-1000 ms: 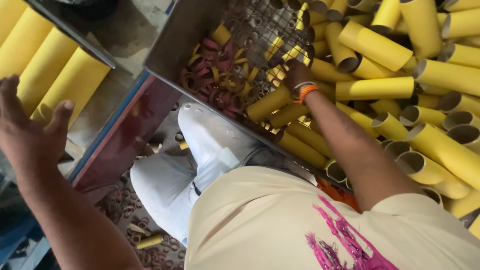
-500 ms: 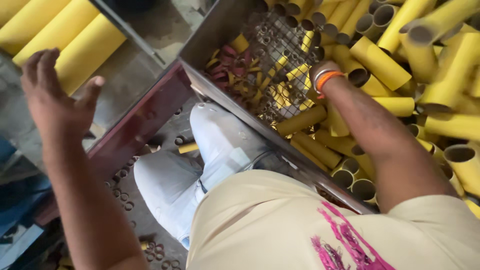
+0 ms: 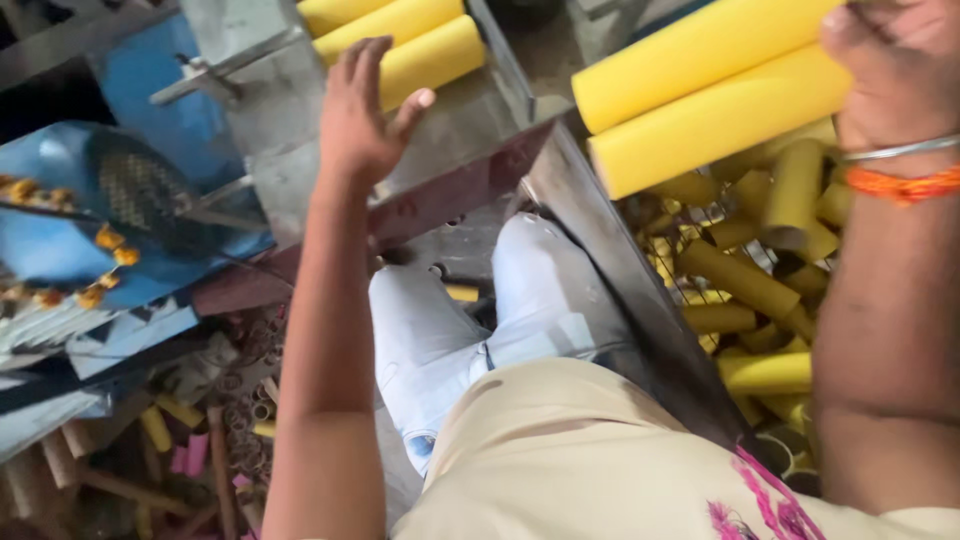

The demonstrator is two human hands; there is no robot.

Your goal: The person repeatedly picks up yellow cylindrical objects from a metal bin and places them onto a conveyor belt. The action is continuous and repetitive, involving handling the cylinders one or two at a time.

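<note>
We are holding our right hand [image 3: 890,70] at the top right corner, its fingers curled down over the far end of two long yellow cardboard tubes [image 3: 715,95] that lie side by side and slant toward the left; the fingertips themselves are cut off by the frame edge, so we cannot tell how tightly they are closing. A thin metal bangle [image 3: 900,150] and an orange thread band [image 3: 900,185] are circling that wrist. Below the two tubes, a heap of shorter yellow tubes [image 3: 760,290] is lying in a wire-mesh bin [image 3: 680,250] with a slanted metal wall [image 3: 620,290].

We are raising our left hand [image 3: 365,125] with the fingers spread apart and holding nothing, hovering just in front of a grey metal tray [image 3: 470,110] where three more yellow tubes [image 3: 400,35] are resting together. Our knees in pale jeans [image 3: 480,320] are showing between the two arms. Loose tube offcuts [image 3: 190,440] are littering the floor at lower left.
</note>
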